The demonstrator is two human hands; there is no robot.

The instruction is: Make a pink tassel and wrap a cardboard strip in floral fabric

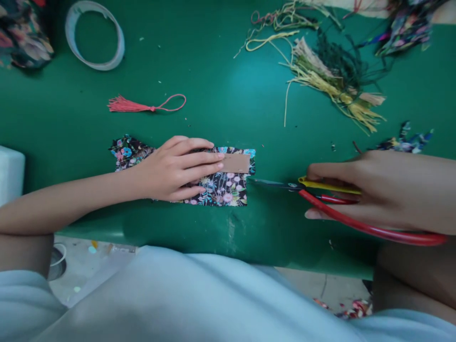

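Dark floral fabric (228,190) lies flat on the green table (213,128), with a small brown card (237,163) on top near its right end. My left hand (185,166) rests spread over the fabric, its fingertips touching the card's left part. Red-handled scissors (374,229) with some yellow wrapping are in my right hand (356,190), fingers wrapped round the handles. The scissor tips reach the fabric's right edge, just below the card. The blades look nearly closed.
A coral tassel (131,104) and a tape roll (95,35) lie beyond my left hand. Yellow and green tassels (331,90) with loose threads are at the back right. Floral bundles (24,38) sit in the corners. A white object (10,175) stands at the left edge.
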